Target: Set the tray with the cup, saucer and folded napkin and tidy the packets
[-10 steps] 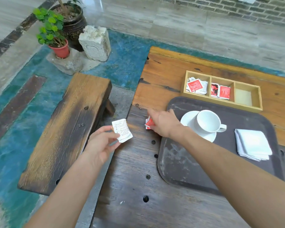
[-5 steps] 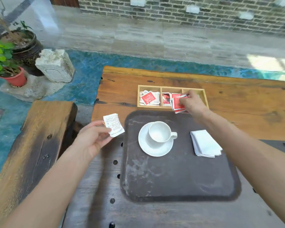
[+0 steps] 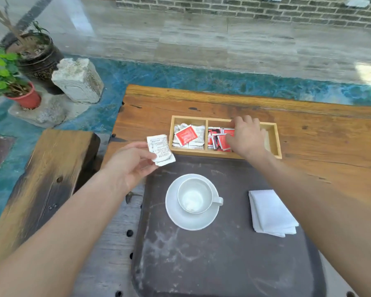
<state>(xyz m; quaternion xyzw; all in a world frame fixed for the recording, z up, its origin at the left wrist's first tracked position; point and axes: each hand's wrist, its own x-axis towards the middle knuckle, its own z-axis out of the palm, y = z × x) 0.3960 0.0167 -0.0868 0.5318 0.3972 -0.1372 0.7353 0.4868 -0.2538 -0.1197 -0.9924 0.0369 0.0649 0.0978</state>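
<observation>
White packet (image 3: pixel 161 150) pinched in left hand (image 3: pixel 131 166) beside wooden organiser (image 3: pixel 274 139). Right hand (image 3: pixel 247 138) pressed on red packets (image 3: pixel 218 141), middle compartment; grip indiscernible. Risk: packets dragged out on withdrawal.

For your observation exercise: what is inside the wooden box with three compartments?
In the wooden box, the left compartment holds white packets and one red packet; the middle holds red packets. The right hand covers part of the middle and most of the right compartment.
</observation>
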